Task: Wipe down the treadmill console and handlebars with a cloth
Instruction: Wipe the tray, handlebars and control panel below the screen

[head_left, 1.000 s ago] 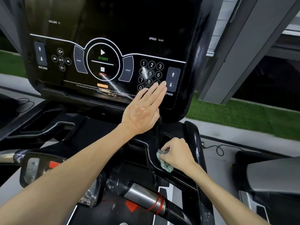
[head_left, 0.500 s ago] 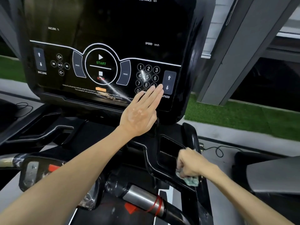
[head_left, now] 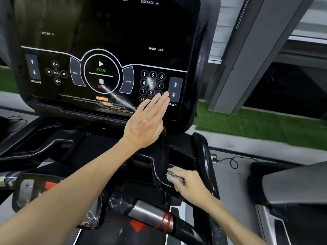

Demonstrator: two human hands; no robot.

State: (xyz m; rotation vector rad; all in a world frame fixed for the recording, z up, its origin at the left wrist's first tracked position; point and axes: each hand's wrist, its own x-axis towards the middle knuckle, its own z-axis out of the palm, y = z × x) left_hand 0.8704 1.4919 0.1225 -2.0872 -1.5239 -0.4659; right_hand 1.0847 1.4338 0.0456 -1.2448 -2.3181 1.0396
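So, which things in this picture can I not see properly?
Head view only:
- cloth: mostly hidden under the right hand, also blurred; pattern and size unclear.
- keypad: lower keys covered by fingers of the left hand.
- console: top cut off by the picture's edge.
- warning text: too small, crossed by a bright streak.

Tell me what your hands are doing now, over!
Left hand flat on console, fingers straight. Right hand grips cloth, down in right-side tray. Nothing blocking the tray.
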